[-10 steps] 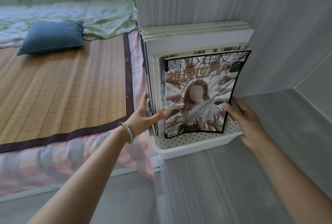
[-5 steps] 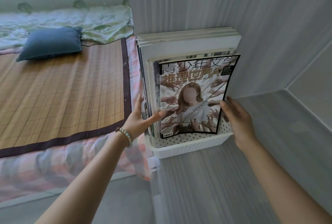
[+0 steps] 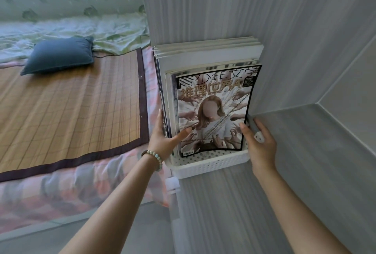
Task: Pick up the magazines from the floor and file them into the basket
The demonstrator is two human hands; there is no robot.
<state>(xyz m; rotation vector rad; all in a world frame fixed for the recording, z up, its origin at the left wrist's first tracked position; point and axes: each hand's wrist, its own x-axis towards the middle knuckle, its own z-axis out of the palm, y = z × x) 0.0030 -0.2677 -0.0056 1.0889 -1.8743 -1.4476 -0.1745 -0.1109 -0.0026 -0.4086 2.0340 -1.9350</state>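
Hands first: my left hand [image 3: 162, 141] lies open against the left edge of the upright magazines [image 3: 209, 66], thumb across the front magazine [image 3: 213, 115], while my right hand [image 3: 259, 143] pinches that cover's lower right edge. All stand filed in the white perforated basket [image 3: 209, 164] against the grey wall [image 3: 223, 3]; beyond, left, I see a bamboo mat [image 3: 67, 107] and blue pillow [image 3: 59, 54].

A home bedroom: bed [image 3: 61, 182] with bamboo mat [image 3: 71, 107] and blue pillow [image 3: 59, 55].

The right hand [image 3: 259, 143] has slid behind the front magazine [image 3: 213, 111].
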